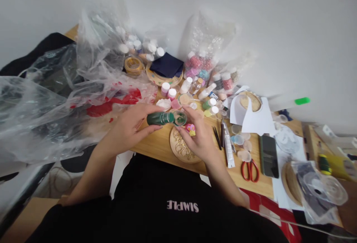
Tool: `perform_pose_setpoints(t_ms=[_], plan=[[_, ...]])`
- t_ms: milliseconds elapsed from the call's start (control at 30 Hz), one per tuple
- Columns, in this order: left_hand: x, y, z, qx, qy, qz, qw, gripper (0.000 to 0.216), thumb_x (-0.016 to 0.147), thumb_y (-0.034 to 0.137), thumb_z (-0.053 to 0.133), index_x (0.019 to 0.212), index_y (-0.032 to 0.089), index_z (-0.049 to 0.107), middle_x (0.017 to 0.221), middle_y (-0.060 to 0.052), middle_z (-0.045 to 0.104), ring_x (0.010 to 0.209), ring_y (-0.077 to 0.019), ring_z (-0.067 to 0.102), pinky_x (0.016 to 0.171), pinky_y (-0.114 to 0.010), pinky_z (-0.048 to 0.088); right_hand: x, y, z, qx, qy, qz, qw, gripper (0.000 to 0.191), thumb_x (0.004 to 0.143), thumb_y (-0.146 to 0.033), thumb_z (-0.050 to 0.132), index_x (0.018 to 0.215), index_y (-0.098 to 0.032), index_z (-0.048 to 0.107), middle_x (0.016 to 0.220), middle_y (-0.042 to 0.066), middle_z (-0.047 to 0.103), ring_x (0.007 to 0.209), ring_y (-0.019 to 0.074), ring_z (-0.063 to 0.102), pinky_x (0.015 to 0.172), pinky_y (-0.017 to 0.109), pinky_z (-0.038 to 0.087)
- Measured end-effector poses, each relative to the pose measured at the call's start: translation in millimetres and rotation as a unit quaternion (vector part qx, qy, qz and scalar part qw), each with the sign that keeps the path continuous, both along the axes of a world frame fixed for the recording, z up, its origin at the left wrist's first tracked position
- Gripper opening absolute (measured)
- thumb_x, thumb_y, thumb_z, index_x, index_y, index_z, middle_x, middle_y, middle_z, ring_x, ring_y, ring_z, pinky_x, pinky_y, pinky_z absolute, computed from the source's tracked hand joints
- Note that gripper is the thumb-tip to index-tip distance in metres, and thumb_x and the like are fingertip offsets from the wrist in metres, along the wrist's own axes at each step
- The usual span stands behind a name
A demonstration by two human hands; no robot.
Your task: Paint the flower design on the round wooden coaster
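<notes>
My left hand (129, 127) is closed around a small bottle of dark green paint (156, 118). The bottle lies on its side in the air, its mouth pointing right at the rim of a small clear cup (180, 118). Between thumb and fingers, my right hand (199, 135) grips that cup, which shows some green inside. Whether paint is flowing cannot be made out. Below my right hand, a round wooden disc (180, 148) with a carved pattern lies at the table's front edge. A pink and yellow flower-shaped piece (190, 129) shows beside my right fingers.
Crumpled clear plastic bags (36, 109) cover the left side. Behind my hands stand several paint bottles (186, 85) and a bag of coloured jars (199, 57). To the right lie a paint tube (229, 150), red-handled scissors (250, 171), a phone (269, 156) and cut white paper (251, 120).
</notes>
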State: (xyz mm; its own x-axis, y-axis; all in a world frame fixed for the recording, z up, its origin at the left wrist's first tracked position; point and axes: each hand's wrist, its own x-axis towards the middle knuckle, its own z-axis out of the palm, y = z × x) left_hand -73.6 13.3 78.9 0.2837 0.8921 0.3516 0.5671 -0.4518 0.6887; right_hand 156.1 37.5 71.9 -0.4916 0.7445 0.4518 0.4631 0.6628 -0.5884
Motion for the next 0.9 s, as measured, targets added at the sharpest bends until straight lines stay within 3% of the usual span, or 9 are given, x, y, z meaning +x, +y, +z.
perform_pose_setpoints(t_ms=[67,200,300,433,533,667,767,900], plan=[[0,0,0.4,0.006,-0.017,0.014,1.000,0.045,0.090,0.036,0.062,0.132,0.026,0.050,0.124,-0.006,0.065,0.106,-0.0186,0.064,0.091,-0.033,0.053,0,0,-0.3,0.001,0.000,-0.001,1.000,0.061,0.091,-0.023,0.058,0.145,-0.029,0.030,0.125,0.010,0.062,0.106,0.0225,0.068,0.083,0.039,0.062],[-1,1,3.8,-0.002,0.007,-0.006,1.000,0.031,0.091,0.034,0.060,0.121,0.026,0.058,0.112,-0.003,0.069,0.100,-0.0179,0.065,0.090,-0.033,0.052,0,0,-1.2,-0.009,0.005,0.005,1.000,0.061,0.092,-0.024,0.057,0.146,-0.029,0.028,0.128,0.011,0.061,0.105,0.0219,0.068,0.084,0.039,0.061],[-2,2,8.3,-0.002,0.015,0.003,1.000,0.040,0.092,0.036,0.059,0.130,0.027,0.052,0.118,-0.004,0.067,0.101,-0.0182,0.065,0.090,-0.033,0.053,0,0,-1.9,-0.010,0.011,0.008,1.000,0.062,0.092,-0.023,0.057,0.146,-0.029,0.028,0.129,0.012,0.060,0.108,0.0231,0.067,0.086,0.040,0.061],[-3,3,12.5,0.003,0.041,-0.028,0.999,0.034,0.093,0.038,0.057,0.126,0.028,0.057,0.113,-0.003,0.068,0.105,-0.0195,0.063,0.093,-0.034,0.051,1,0,-2.2,-0.012,0.016,0.007,1.000,0.063,0.092,-0.025,0.057,0.147,-0.030,0.027,0.130,0.011,0.059,0.108,0.0230,0.067,0.085,0.040,0.061],[-4,4,14.0,0.003,0.047,-0.019,0.999,0.048,0.092,0.040,0.058,0.138,0.030,0.046,0.125,-0.005,0.065,0.112,-0.0203,0.062,0.098,-0.035,0.049,1,0,-1.3,-0.013,0.015,0.005,1.000,0.063,0.092,-0.025,0.057,0.147,-0.031,0.026,0.136,0.011,0.056,0.109,0.0222,0.066,0.085,0.039,0.061],[-5,4,15.0,-0.002,0.071,-0.042,0.997,0.037,0.094,0.038,0.055,0.131,0.031,0.052,0.117,-0.001,0.066,0.109,-0.0193,0.062,0.097,-0.035,0.049,1,-1,0.6,-0.005,0.012,0.004,1.000,0.063,0.091,-0.023,0.058,0.147,-0.030,0.027,0.130,0.011,0.060,0.100,0.0207,0.069,0.080,0.037,0.062],[-5,5,14.9,-0.020,0.052,-0.017,0.998,0.049,0.093,0.042,0.056,0.139,0.029,0.044,0.117,-0.003,0.066,0.107,-0.0212,0.063,0.095,-0.036,0.051,1,-1,1.5,-0.005,0.012,0.003,1.000,0.063,0.091,-0.023,0.058,0.146,-0.030,0.028,0.131,0.011,0.059,0.104,0.0213,0.068,0.083,0.037,0.061],[-5,6,15.7,-0.020,0.069,-0.048,0.996,0.035,0.094,0.041,0.053,0.128,0.031,0.056,0.113,-0.003,0.068,0.104,-0.0212,0.064,0.093,-0.036,0.051,1,-1,0.7,-0.005,0.016,0.002,1.000,0.062,0.092,-0.024,0.056,0.146,-0.030,0.027,0.129,0.010,0.060,0.104,0.0210,0.067,0.084,0.038,0.061]])
